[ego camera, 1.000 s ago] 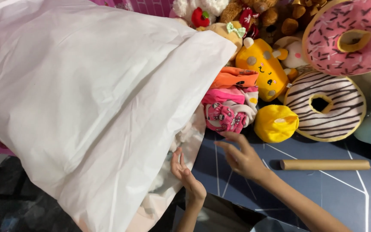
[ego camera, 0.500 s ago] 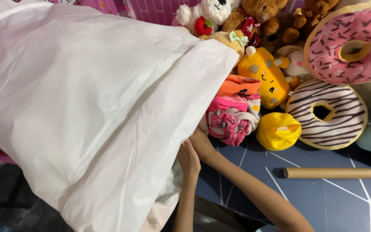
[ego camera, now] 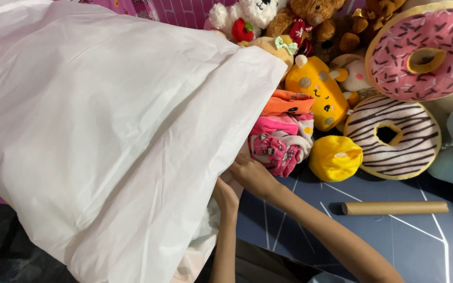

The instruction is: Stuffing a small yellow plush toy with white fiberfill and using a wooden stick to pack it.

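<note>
**Desk:** What had changed in the last second?

**Photographer:** Both hands had gone in under the big white cloth pillowcase (ego camera: 116,136). A second earlier the right hand (ego camera: 252,175) was spread open over the blue mat; here it lay at the cloth's edge beside the folded pink patterned clothes (ego camera: 281,144). The left hand (ego camera: 226,195) sat just below it, fingertips hidden by the fabric. I could not tell whether either hand had closed on anything.

**Desk:** And around them?

**Photographer:** Just beside the clothes were a small round yellow plush (ego camera: 335,157) and a brown-striped doughnut cushion (ego camera: 394,137); a cardboard tube (ego camera: 394,208) lay on the blue floor mat (ego camera: 300,220). The draped pillowcase blocked the view of the fingers.
</note>
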